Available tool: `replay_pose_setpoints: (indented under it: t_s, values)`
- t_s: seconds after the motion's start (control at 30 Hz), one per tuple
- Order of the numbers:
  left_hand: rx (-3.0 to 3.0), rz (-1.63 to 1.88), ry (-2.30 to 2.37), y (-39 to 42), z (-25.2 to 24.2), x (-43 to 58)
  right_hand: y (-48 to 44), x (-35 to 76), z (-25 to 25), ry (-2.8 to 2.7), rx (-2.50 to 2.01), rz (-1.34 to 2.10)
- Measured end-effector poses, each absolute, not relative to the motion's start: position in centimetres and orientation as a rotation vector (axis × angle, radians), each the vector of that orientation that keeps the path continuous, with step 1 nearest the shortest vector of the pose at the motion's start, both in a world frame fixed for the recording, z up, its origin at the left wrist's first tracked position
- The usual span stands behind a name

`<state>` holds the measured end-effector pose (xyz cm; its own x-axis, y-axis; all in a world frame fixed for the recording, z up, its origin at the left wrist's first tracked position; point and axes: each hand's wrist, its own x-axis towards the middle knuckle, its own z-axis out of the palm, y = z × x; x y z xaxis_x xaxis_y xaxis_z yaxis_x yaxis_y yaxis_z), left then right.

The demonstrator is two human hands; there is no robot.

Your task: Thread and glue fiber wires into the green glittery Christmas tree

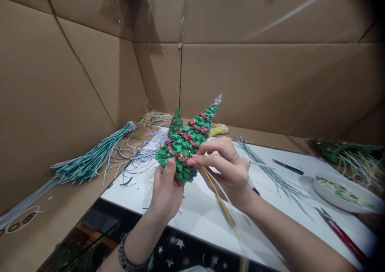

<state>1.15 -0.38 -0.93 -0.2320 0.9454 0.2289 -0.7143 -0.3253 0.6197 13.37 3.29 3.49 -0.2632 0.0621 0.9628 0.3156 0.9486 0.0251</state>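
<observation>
Two bare hands are working over the white table (195,212), and a green tree ornament (183,151) is taking centre stage, hanging just above the surface between them! It's showing a pair of peaks: the shorter is standing upright, the taller is leaning right and wearing a pale clear tip (219,99), with a red garland (185,136) winding around both.

The left hand (168,189) is clamping the base from below, its thumb pressing on the front; the other fingers are mostly hiding behind. Over on the other side, the right hand (227,167) is pinching a slim yellow strand (210,179), thumb and fingers closing together right up against the ornament's front. Whether the end is going into the ornament, we cannot tell. That strand is trailing down toward us, swelling into a thicker section (226,214) and blurring below.

Around the action, a green wire bundle (93,155) is fanning out at left, while a yellow bundle (219,129) is peeking out behind the taller peak. At right, green strands (270,171) are lying near a dark pointed tool (287,166), a white bowl (339,206) is holding small scraps, and a red-handled tool (343,234) is resting just below it.
</observation>
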Motion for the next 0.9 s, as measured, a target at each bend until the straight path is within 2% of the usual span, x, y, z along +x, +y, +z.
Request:
replay_pose_setpoints:
  t_s: [0.2, 0.7, 0.8, 0.9]
  values:
    - [0.682, 1.783, 0.471, -0.7, -0.9, 1.0, 2.7, 13.3, 4.3, -1.852, -0.368, -0.057]
    - [0.638, 1.749, 0.506, -0.9, -1.1, 0.9, 2.7, 13.7, 4.2, -1.919, -0.298, -0.376]
    - [0.647, 1.738, 0.518, -0.7, -1.1, 0.7, 3.4, 13.8, 3.5, -1.856, -0.249, -0.28]
    - [0.653, 1.709, 0.484, -0.5, -1.1, 0.5, 4.5, 13.2, 1.8, -1.495, -0.273, -0.049]
